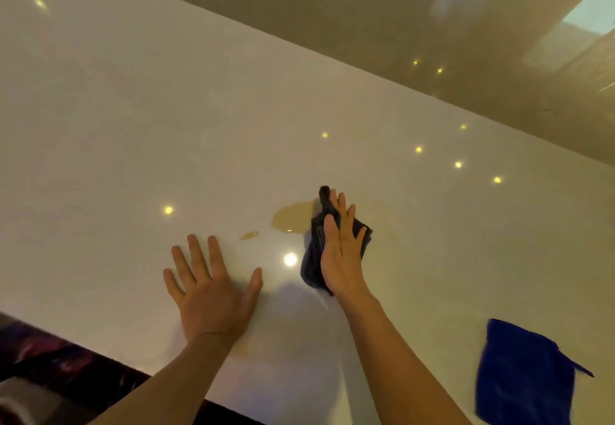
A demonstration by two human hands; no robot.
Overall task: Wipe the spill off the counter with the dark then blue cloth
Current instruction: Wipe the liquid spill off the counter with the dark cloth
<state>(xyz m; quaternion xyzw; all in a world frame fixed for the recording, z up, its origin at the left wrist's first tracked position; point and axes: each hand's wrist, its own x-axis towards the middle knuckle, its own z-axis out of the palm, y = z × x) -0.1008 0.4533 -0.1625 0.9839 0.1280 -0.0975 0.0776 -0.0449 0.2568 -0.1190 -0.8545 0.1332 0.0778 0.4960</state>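
Note:
A tan spill (293, 216) lies on the glossy white counter (133, 125), with a small separate drop (249, 235) to its left. My right hand (342, 251) presses flat on the crumpled dark cloth (312, 258), which touches the spill's right edge. Left of the cloth, my left hand (209, 288) rests palm down on the counter with fingers spread, holding nothing. The blue cloth (525, 378) lies flat on the counter at the lower right, away from both hands.
The counter's far edge runs diagonally across the top, with a glossy brown surface (399, 25) beyond it. The near edge is at the lower left, above a dark patterned floor (50, 358). Ceiling lights reflect in the counter.

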